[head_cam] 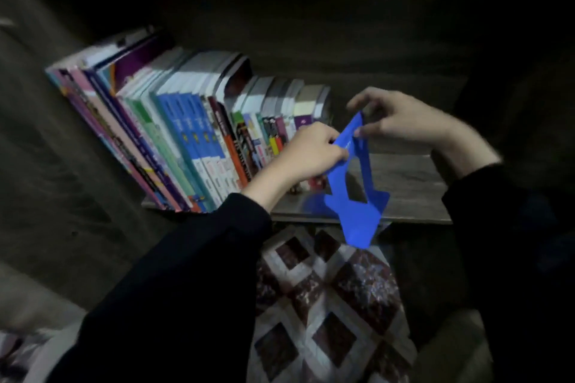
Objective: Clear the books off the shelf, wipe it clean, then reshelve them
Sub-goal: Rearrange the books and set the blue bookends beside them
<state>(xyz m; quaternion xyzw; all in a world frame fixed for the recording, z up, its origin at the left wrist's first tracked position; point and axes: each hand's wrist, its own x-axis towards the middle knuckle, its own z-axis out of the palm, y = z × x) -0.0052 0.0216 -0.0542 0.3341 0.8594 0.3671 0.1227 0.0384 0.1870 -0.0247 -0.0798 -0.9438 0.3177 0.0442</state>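
Wooden shelf [404, 183], tilted books [186, 134], blue bookend [359, 221]

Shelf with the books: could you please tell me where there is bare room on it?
Bare shelf board lies right of the blue bookend. Left of it, leaning books crowd the board; left hand and right hand grip the bookend.

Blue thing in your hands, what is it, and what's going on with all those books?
A person holds a blue bookend with both hands at the front edge of a wooden shelf. The left hand grips its side and the right hand pinches its top. The books stand in a leaning row on the left part of the shelf, so clearing seems not yet begun. A patterned cloth lies below.
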